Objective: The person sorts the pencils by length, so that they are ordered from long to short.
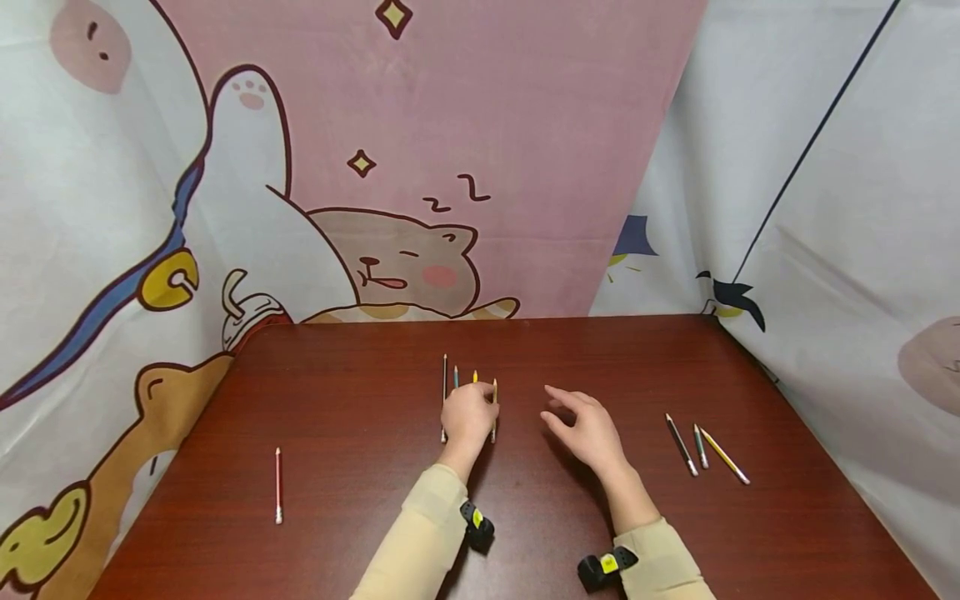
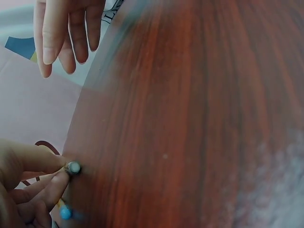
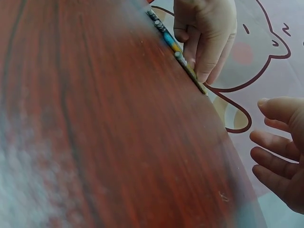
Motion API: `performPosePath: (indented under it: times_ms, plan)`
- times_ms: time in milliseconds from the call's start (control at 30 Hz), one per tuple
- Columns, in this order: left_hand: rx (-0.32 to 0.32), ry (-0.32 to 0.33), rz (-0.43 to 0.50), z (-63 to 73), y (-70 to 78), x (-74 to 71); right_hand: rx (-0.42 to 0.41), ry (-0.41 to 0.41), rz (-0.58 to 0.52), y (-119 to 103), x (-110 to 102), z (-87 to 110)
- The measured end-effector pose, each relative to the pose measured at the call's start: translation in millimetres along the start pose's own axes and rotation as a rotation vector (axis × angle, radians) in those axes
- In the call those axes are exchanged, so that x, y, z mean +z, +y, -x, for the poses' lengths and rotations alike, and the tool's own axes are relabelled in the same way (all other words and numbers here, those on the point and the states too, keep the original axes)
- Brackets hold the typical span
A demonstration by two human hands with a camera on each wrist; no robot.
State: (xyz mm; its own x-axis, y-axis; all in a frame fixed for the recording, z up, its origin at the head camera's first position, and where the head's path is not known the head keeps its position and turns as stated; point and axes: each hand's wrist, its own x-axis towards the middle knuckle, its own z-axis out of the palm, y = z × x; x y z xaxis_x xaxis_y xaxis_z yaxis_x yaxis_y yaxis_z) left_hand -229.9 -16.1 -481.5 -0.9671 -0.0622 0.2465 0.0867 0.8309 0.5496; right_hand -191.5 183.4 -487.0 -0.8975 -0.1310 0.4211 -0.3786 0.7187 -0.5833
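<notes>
In the head view, my left hand (image 1: pixel 468 414) is over a row of pencils and pinches the rightmost, a yellowish pencil (image 1: pixel 494 432), between thumb and fingers. The left wrist view shows that pencil's pale round end (image 2: pixel 73 167) right at the fingertips. To its left stand the tips of a yellow pencil (image 1: pixel 475 377), a blue pencil (image 1: pixel 455 377) and a black pencil (image 1: pixel 445 372), their middles partly hidden by the hand. My right hand (image 1: pixel 588 429) hovers to the right of the row with loosely spread fingers and holds nothing.
On the right side of the brown table (image 1: pixel 360 517) lie a black pencil (image 1: pixel 681 444), a short green pencil (image 1: pixel 701 447) and a yellow pencil (image 1: pixel 724 456). A red pencil (image 1: pixel 278 487) lies at the left. A printed cloth (image 1: pixel 525 125) hangs behind the table.
</notes>
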Motion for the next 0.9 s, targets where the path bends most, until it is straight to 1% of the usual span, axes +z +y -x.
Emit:
performPosePath:
  times_ms: [100,267,500,900]
  plan:
    - [0.017,-0.009,-0.006,0.0,-0.2,-0.5,0.001,0.002,-0.001,0.0,-0.6,0.0]
    - [0.020,-0.015,0.009,-0.2,-1.5,-0.3,0.016,-0.010,-0.009,0.1,-2.4,0.5]
    - [0.003,-0.014,0.024,0.1,-0.9,-0.4,0.040,-0.026,-0.024,0.5,-4.2,1.0]
    - [-0.026,0.015,0.067,1.8,0.8,-0.8,0.047,-0.008,-0.019,5.1,-9.7,1.7]
